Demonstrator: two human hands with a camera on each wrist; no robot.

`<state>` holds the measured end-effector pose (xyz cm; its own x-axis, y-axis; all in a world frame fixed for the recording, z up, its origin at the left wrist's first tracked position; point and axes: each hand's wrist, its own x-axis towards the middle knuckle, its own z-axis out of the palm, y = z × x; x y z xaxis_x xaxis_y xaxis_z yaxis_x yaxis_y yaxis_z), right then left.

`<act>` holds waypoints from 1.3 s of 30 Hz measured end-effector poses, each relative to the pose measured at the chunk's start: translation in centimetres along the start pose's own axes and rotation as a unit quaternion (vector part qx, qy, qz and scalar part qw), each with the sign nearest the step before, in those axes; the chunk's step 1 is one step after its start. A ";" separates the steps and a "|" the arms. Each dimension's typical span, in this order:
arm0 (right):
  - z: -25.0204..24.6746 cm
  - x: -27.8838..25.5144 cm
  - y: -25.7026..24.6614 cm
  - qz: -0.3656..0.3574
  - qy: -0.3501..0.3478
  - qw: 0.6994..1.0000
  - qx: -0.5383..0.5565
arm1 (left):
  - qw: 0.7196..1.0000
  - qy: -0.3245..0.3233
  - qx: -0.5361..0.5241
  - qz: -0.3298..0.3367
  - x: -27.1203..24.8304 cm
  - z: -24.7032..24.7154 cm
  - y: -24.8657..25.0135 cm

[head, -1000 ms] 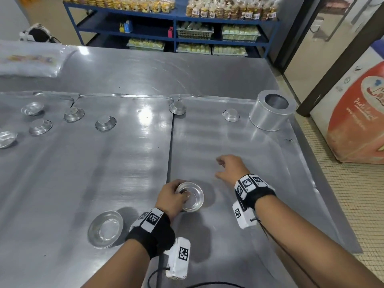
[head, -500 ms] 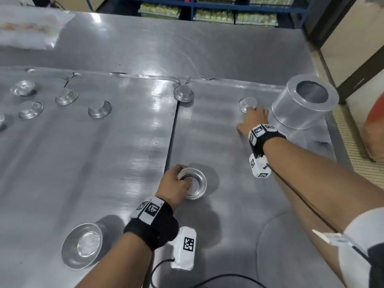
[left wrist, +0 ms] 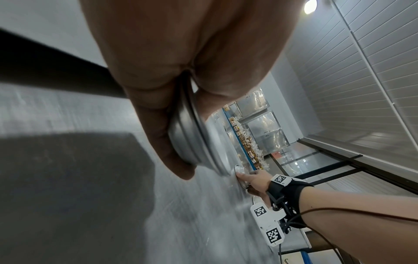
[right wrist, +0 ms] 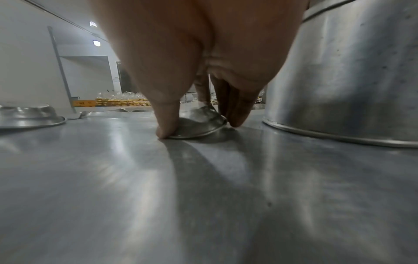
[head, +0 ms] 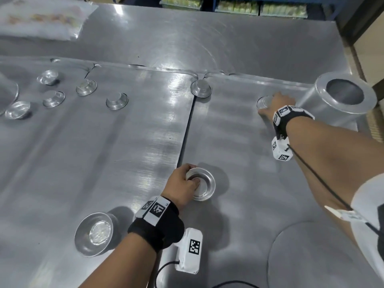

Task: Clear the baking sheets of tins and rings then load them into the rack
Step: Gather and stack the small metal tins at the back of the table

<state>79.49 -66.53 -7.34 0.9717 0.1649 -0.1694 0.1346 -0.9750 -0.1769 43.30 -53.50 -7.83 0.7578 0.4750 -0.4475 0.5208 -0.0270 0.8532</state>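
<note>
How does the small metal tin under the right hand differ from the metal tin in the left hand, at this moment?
The small inverted metal tin lies rim-down on the baking sheet, while the upright round metal tin faces mouth-up. The inverted tin looks smaller than the upright one. The right hand pinches its tin's rim from above beside the tall metal cylinder; the left hand grips its tin with a digit hooked inside. Both are shiny, round and held.

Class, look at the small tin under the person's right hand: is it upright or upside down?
Upside down. In the right wrist view the small tin rests rim-down on the sheet, fingertips pinching its edge.
</note>
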 end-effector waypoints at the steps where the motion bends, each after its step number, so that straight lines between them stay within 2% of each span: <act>1: -0.1 -0.6 -0.1 -0.005 0.007 1.000 0.004 | 1.000 -0.003 -0.002 -0.002 -0.2 -0.1 0.0; 8: -0.5 -6.6 -0.8 -0.048 0.018 0.994 0.102 | 0.999 -0.006 -0.033 0.000 -3.1 -1.1 0.4; 14: -0.8 -16.6 -3.2 -0.117 0.049 0.970 0.208 | 0.999 0.006 -0.051 0.009 -5.6 -2.6 0.2; 19: -0.4 -25.0 -4.9 -0.173 0.076 0.943 0.274 | 0.996 0.012 -0.089 -0.006 -7.7 -3.9 0.0; 27: 0.3 -36.3 -5.9 -0.256 0.067 0.893 0.363 | 0.986 0.031 -0.164 -0.017 -8.8 -5.9 -1.1; 34: 2.1 -42.0 -6.7 -0.270 0.018 0.872 0.407 | 0.979 -0.020 -0.203 -0.027 -10.4 -7.5 -1.1; 39: 3.3 -43.8 -7.3 -0.270 -0.007 0.865 0.422 | 0.984 -0.033 -0.173 -0.004 -11.6 -8.6 -1.2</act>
<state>35.34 -66.08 -1.86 0.8075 0.5710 0.1480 0.3732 -0.3002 -0.8778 30.49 -51.39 -1.37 0.7840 0.4150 -0.4617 0.3712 0.2827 0.8845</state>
